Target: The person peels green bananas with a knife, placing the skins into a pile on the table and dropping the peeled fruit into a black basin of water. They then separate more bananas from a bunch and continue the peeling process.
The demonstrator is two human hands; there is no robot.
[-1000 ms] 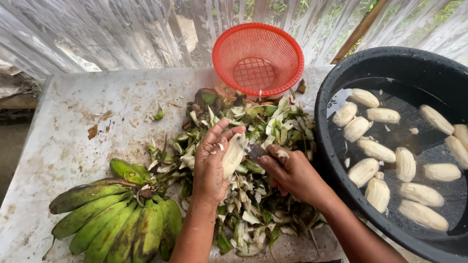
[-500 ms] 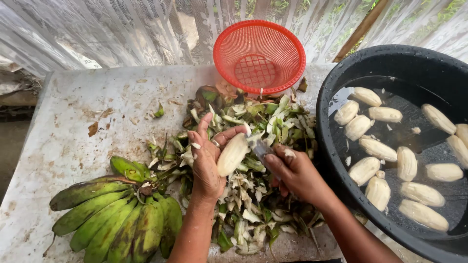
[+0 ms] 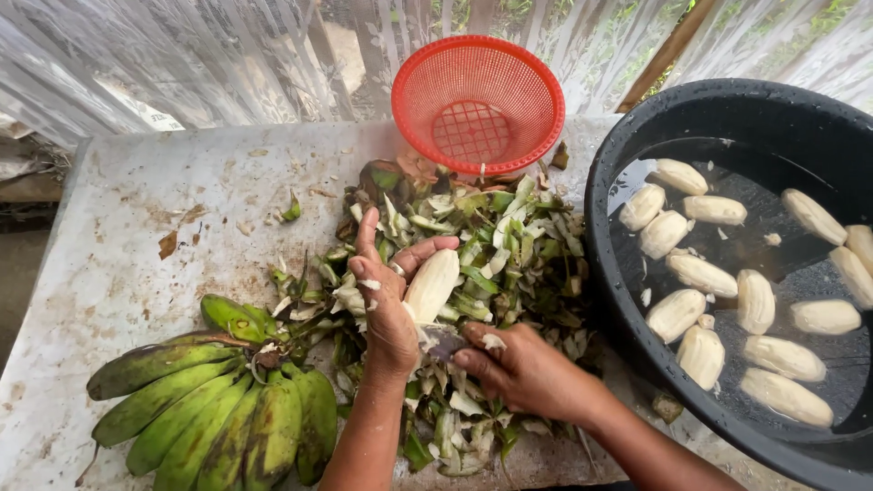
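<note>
Worn, stained grey tabletop [image 3: 136,273] under white lace curtain along the top of the frame. Left hand [image 3: 386,305] at centre frame, fingers curled around a peeled pale banana [image 3: 430,285], thumb pressed against its upper side, banana tilted with its tip toward the upper right. Right hand [image 3: 518,368] just below and right of centre, closed around a small knife [image 3: 443,342], dark blade just beside the lower end of the peeled banana; whether blade and fruit touch, impossible to tell. Both hands above a heap of green and cream peelings [image 3: 491,245] spread across the middle of the table. Bunch of green unpeeled bananas [image 3: 218,400] at lower left, stems pointing toward the heap, touching its edge. Red plastic mesh basket [image 3: 427,82] at upper centre, tilted on its side at the far edge of the peel heap, open mouth facing the camera. Large black basin [image 3: 618,164] filling the right side of the frame, holding water and many peeled bananas [image 3: 700,273] floating well apart from the hands, with small pale scraps among them. Dry brown leaf bits scattered on the bare table at left centre.
</note>
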